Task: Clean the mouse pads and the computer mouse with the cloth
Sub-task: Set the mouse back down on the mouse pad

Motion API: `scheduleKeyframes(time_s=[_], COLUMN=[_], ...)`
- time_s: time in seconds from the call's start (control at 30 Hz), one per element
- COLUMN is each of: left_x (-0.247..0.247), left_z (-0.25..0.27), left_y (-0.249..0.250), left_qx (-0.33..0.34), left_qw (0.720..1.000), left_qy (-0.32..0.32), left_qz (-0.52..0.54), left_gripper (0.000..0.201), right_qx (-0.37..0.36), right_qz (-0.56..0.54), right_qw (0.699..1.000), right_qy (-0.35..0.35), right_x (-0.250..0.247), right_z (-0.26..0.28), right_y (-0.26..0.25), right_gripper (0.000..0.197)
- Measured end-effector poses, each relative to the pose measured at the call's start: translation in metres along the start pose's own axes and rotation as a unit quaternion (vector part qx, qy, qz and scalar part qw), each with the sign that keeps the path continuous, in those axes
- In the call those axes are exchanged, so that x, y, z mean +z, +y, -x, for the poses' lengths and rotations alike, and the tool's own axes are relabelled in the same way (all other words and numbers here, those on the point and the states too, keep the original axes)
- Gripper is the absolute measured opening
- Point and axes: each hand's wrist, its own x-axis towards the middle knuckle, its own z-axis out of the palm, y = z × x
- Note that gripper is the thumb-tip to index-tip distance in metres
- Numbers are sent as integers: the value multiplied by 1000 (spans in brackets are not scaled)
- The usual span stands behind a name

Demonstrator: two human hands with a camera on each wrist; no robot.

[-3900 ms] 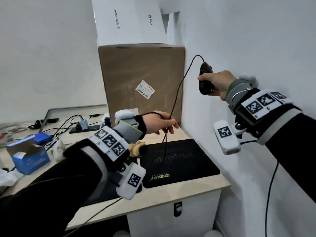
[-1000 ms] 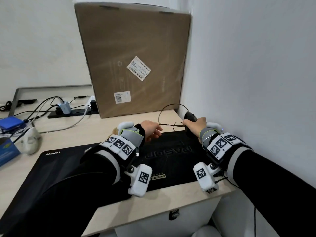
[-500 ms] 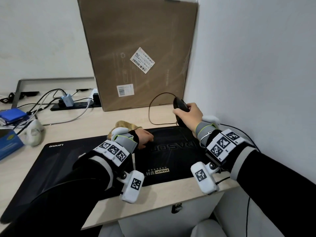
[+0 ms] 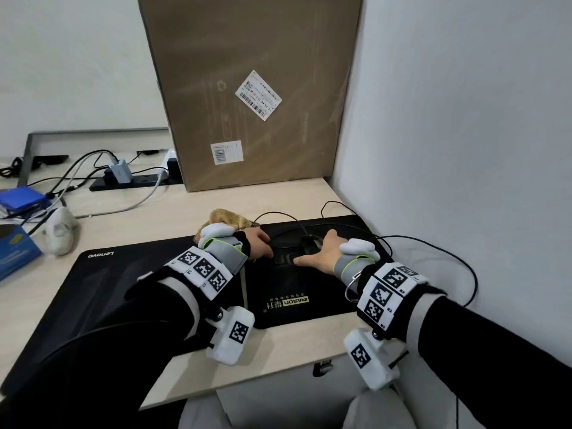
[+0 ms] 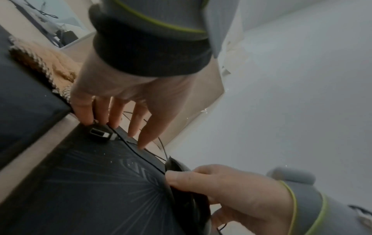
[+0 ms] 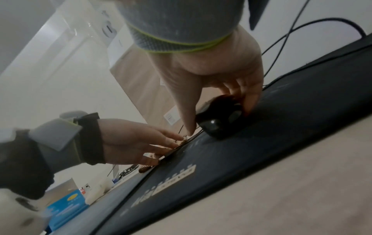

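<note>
Resting on small mouse pad (image 4: 328, 292), mouse (image 4: 310, 244) under right hand (image 4: 322, 253), fingers spread; left hand (image 4: 258, 247) beside it; cloth (image 4: 230, 219) behind left wrist, on counter (image 4: 192, 205).
Left wrist: left hand fingers (image 5: 141, 127) straight, tips at USB plug (image 5: 100, 133) and cable.
Right wrist: right hand thumb and fingers pinch mouse sides (image 6: 221, 120); large pad (image 4: 123, 289) alongside.
</note>
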Motion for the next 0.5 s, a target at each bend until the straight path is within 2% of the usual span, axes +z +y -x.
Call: scheduleKeyframes(time_s=[0.07,0.13,0.23,0.37,0.5], left_x=[3,5,7,10,8], left_z=[0,-1,-4,-10,-21], left_y=[1,5,9,16,28], left_qx=[6,15,26,24,22], left_qw=[997,991,985,993,999], left_qy=[-25,-21,-12,-15,10], left_qz=[-75,-129,-169,-114,-42], left_gripper=[58,61,60,48,37], right_qx=[-11,-25,-47,-65,-63], right_qz=[26,53,75,70,24], right_qw=[1000,998,995,995,998], right_qy=[-6,-22,-45,-36,2], right_x=[-1,-3,-7,-6,-6], right_z=[0,-2,-4,-7,-14], right_y=[3,5,5,9,12], right_gripper=[114,123,115,104,97])
